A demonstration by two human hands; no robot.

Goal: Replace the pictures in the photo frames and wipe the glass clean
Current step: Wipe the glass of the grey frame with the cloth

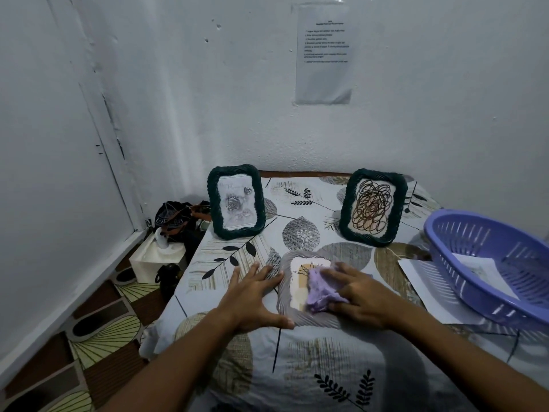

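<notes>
My left hand (255, 295), fingers spread, braces the grey frame (286, 292) lying flat on the bed (297, 367) while my right hand (361, 295) presses a lilac cloth (322, 292) onto its glass.

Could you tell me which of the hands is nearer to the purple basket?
Right. The right hand presses a purple cloth on the flat frame, just left of the purple basket; the left hand lies beyond that frame, farther away.

Both bare forearms reach forward. The left hand (255, 295) lies flat, fingers (261, 270) straight and spread (thumb splayed out to the right). The right hand (361, 295) lies palm-down, its fingers curled, gripping.
</notes>
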